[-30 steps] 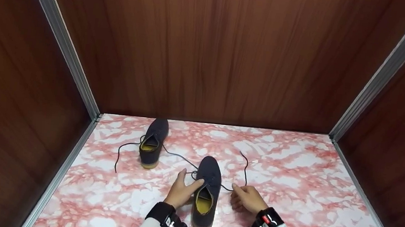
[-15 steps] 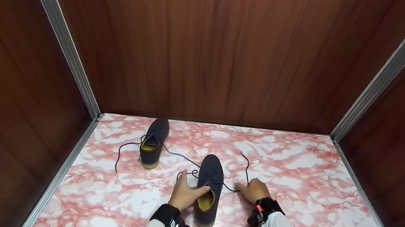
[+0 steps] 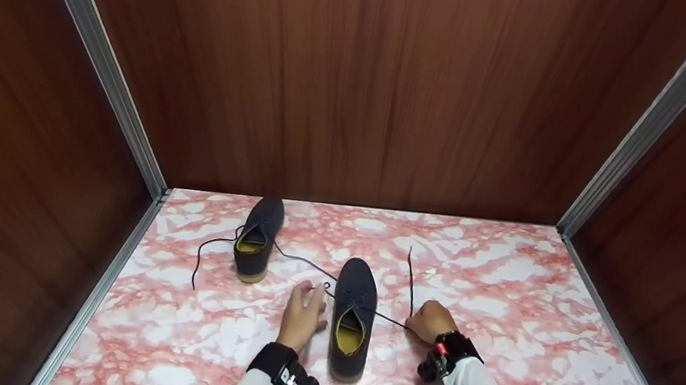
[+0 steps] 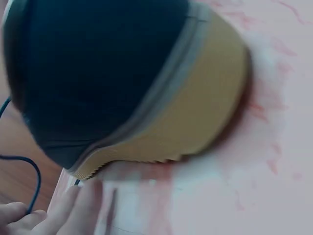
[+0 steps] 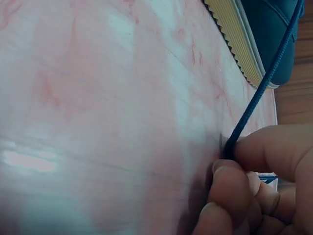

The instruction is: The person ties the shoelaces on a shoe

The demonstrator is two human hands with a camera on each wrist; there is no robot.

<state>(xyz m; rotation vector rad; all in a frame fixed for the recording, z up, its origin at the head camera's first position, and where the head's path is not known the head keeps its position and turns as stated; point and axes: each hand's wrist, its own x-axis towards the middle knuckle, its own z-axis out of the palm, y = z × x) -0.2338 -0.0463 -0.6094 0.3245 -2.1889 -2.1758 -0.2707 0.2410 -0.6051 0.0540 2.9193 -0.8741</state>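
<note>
A dark navy lace-up shoe (image 3: 352, 334) with a yellow insole and tan sole stands upright, toe away from me. My left hand (image 3: 299, 320) is just left of it, its fingers extended beside the shoe's curled left lace (image 3: 327, 285). In the left wrist view that lace (image 4: 35, 178) runs down to the fingers (image 4: 83, 208); whether they touch it is hard to tell. My right hand (image 3: 431, 322) pinches the right lace (image 3: 390, 319) between thumb and finger. In the right wrist view the lace (image 5: 264, 83) stretches taut from the shoe.
A matching shoe (image 3: 258, 241) stands farther back on the left, its laces loose on both sides. The red-and-white marbled tabletop (image 3: 512, 338) is bounded by brown wood-grain panels (image 3: 353, 91) with metal corner strips.
My left hand has left the shoe's opening and moved left beside the left lace. My right hand has moved slightly right, and its lace is straighter.
</note>
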